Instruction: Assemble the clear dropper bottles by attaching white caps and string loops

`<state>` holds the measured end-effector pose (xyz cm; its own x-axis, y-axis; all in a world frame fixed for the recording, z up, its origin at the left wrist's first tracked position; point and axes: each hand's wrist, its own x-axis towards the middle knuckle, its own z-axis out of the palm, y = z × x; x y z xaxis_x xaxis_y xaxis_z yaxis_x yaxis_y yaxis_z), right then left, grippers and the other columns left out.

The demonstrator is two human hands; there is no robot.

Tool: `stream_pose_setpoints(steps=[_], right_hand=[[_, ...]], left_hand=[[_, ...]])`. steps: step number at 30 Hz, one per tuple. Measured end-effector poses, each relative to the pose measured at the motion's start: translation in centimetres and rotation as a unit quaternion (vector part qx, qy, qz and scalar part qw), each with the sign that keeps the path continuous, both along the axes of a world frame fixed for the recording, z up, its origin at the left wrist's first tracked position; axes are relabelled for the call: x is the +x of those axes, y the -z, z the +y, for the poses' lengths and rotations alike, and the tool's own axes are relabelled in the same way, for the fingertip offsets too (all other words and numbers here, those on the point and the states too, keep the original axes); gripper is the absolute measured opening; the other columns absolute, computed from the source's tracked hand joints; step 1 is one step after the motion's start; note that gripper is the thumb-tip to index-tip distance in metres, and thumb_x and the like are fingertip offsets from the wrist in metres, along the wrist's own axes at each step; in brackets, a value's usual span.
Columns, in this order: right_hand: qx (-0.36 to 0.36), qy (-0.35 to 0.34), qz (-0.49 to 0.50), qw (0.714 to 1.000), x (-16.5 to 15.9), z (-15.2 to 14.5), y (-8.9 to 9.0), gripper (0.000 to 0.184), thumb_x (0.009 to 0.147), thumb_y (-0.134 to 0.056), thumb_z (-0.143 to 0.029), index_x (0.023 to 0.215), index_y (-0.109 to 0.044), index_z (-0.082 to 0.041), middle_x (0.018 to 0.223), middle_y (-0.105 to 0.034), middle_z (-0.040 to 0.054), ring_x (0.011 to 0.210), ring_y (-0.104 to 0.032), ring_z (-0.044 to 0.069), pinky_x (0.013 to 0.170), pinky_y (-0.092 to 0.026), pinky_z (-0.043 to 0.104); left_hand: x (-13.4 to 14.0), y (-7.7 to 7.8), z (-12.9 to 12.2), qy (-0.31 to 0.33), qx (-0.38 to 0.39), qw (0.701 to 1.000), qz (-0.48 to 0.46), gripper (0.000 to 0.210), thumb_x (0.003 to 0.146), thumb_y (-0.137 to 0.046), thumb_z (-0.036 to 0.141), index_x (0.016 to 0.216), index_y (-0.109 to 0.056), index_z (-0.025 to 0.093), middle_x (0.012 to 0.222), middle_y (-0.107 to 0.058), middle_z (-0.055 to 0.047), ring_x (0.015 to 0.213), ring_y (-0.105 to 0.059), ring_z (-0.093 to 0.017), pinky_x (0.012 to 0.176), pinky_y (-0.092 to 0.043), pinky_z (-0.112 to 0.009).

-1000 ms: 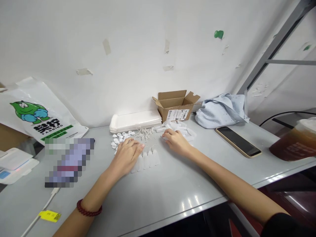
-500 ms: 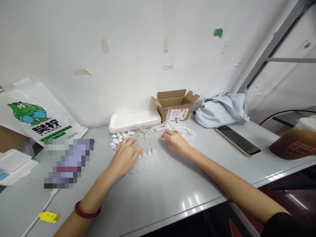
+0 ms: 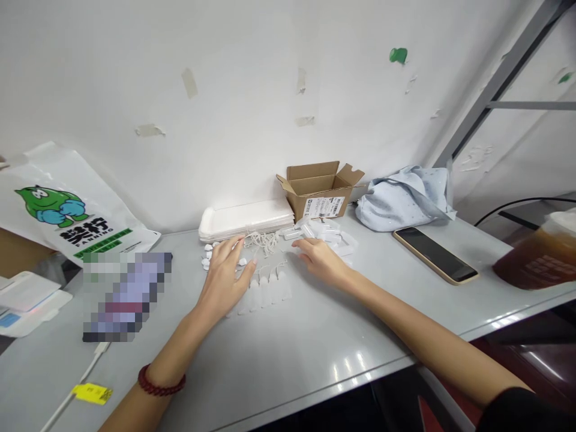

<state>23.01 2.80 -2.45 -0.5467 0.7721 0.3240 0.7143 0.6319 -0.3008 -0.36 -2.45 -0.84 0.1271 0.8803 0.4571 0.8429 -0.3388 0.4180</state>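
My left hand (image 3: pixel 226 273) hovers over the left of the small parts, thumb spread from its fingers and nothing visibly held. A small white cap (image 3: pixel 243 262) shows between thumb and forefinger. More white caps (image 3: pixel 207 257) lie behind that hand, partly hidden. Just right of its thumb, several small translucent pouch-like pieces (image 3: pixel 269 292) with thin strings form a row. My right hand (image 3: pixel 323 259) is beside clear plastic tubes (image 3: pixel 330 231), its fingers loosely bent and apart, no object visible in them. Between the hands lies a tangle of white strings (image 3: pixel 265 241).
Behind the parts are stacked white trays (image 3: pixel 247 217) and an open cardboard box (image 3: pixel 319 191). A phone (image 3: pixel 434 256), light blue cloth (image 3: pixel 402 201) and drink cup (image 3: pixel 540 258) are at right. A white bag (image 3: pixel 74 204), blurred purple item (image 3: pixel 130 297) and cable (image 3: pixel 87 369) are at left.
My left hand has spread its thumb and fingers, uncovering a white cap between them. My right hand's fingertips have parted slightly, and its place is nearly the same.
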Motion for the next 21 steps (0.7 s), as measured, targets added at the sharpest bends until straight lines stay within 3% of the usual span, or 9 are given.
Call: stream_pose_setpoints(steps=[7, 13, 21], right_hand=[[0.028, -0.018, 0.02, 0.999, -0.1, -0.1, 0.1, 0.032, 0.081, -0.049, 0.002, 0.11, -0.058, -0.009, 0.104, -0.065, 0.0162, 0.098, -0.062, 0.025, 0.079, -0.049, 0.037], [0.019, -0.017, 0.008, 1.0, -0.2, -0.4, -0.3, 0.031, 0.082, -0.049, 0.002, 0.111, -0.058, -0.008, 0.105, -0.065, 0.0164, 0.1, -0.061, 0.025, 0.081, -0.048, 0.037], [0.014, -0.013, 0.005, 1.0, -0.3, -0.4, -0.1, 0.03, 0.083, -0.05, -0.001, 0.11, -0.058, -0.011, 0.108, -0.065, 0.0148, 0.1, -0.06, 0.024, 0.083, -0.046, 0.037]], left_hand=[[0.5, -0.1, -0.3, -0.016, -0.064, 0.998, 0.008, 0.059, 0.086, -0.045, 0.041, 0.137, -0.038, 0.012, 0.142, -0.039, -0.015, 0.128, -0.032, -0.033, 0.102, -0.037, -0.052], [0.6, -0.2, -0.4, -0.011, -0.027, 1.0, 0.011, 0.063, 0.085, -0.048, 0.041, 0.141, -0.032, 0.016, 0.144, -0.035, -0.014, 0.13, -0.027, -0.034, 0.103, -0.034, -0.053], [0.0, 1.2, 0.3, 0.012, -0.039, 0.998, 0.055, 0.047, 0.088, -0.044, 0.042, 0.127, -0.052, 0.017, 0.135, -0.049, -0.013, 0.127, -0.032, -0.034, 0.103, -0.031, -0.056]])
